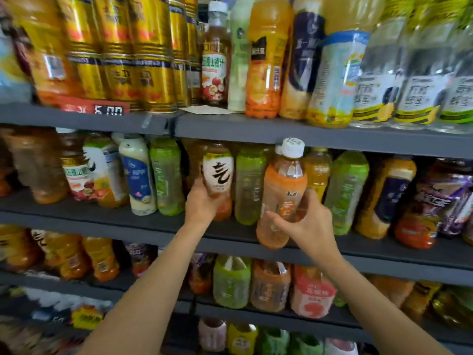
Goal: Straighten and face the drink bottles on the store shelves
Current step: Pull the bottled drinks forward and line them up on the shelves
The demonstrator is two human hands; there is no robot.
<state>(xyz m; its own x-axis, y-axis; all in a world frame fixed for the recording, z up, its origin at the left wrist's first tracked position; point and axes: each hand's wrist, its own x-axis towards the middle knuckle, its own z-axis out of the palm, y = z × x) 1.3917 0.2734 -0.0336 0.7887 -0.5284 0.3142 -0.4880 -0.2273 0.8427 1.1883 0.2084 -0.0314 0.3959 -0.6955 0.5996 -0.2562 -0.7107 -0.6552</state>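
Both forearms reach up from the bottom of the view toward the middle shelf (102, 221), the landmark for everything else. On it, the left hand (202, 203) wraps the lower part of a white-label bottle (217, 175), thumb on the near side, fingers curled behind; that bottle stands upright in its row with the brush-stroke label facing out, so the grip looks like a steadying or small turning hold. To its right, the right hand (309, 221) grips an orange bottle (284, 198) around its waist, fingers closed on the label. This bottle sits forward of the row, its base over the front lip of the shelf and its top leaning slightly right, cap (293, 147) just below the shelf above. Judging by that, it is being drawn out or set back so its label faces front. A green bottle (249, 183) stands between the two held ones. Rows above and below the middle shelf hold more drinks, blurred, some visibly leaning.
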